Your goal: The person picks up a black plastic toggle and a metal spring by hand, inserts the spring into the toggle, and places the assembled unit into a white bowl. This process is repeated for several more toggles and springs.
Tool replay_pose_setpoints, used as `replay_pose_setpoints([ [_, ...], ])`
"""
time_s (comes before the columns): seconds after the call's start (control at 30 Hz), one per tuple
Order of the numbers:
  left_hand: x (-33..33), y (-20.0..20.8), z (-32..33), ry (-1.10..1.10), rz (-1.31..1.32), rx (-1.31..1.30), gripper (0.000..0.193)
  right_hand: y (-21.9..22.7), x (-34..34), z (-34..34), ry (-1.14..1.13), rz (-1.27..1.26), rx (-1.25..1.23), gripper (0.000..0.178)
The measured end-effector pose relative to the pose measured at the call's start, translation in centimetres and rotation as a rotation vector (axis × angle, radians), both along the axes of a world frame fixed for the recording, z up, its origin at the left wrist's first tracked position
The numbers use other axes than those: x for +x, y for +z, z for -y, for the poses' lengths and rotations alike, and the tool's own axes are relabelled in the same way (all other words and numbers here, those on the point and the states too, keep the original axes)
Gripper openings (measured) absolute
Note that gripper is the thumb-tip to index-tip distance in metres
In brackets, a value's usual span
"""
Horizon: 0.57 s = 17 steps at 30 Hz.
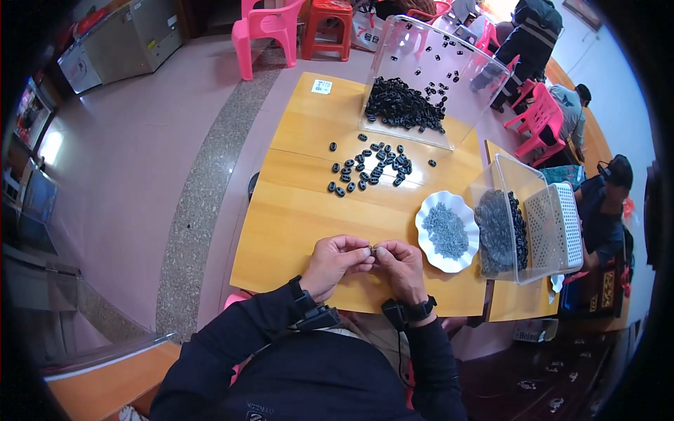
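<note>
Near the front edge of the wooden table (pixel 309 217), my left hand (pixel 333 266) and my right hand (pixel 401 268) meet fingertip to fingertip. Between the thumbs and index fingers is a small dark piece (pixel 371 250), mostly covered, so its exact kind does not show. Beyond the hands lies a loose group of small black oval pieces (pixel 380 167) with openings in them. Just right of my right hand is a white scalloped plate (pixel 424 242) holding a heap of small clear-grey pieces (pixel 446 229).
A large clear bin (pixel 460 109) with many black pieces stands at the table's far side. At the right are a second clear bin (pixel 533 270) and a white perforated basket (pixel 566 217). Pink chairs (pixel 270 31) stand beyond; several people sit at the far right.
</note>
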<state>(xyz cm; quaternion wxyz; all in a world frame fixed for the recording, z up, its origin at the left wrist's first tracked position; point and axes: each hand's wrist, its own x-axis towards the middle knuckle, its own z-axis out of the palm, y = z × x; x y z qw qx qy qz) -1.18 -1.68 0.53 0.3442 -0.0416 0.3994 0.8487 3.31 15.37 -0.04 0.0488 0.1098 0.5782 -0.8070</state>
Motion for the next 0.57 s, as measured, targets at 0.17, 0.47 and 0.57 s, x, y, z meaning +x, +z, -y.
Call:
replay_pose_setpoints([
  [0.17, -0.3, 0.0, -0.1, 0.001, -0.028, -0.013, 0.015, -0.2, -0.3, -0.1, 0.002, -0.037, 0.039, 0.015],
  [0.47, 0.0, -0.6, -0.6, 0.025, -0.089, -0.134, 0.015, 1.0, -0.4, 0.7, 0.015, -0.093, 0.358, 0.015],
  [0.57, -1.7, 0.4, -0.9, 0.027, -0.178, -0.15, 0.015, 0.2, -0.6, 0.2, 0.014, -0.219, 0.453, 0.013],
])
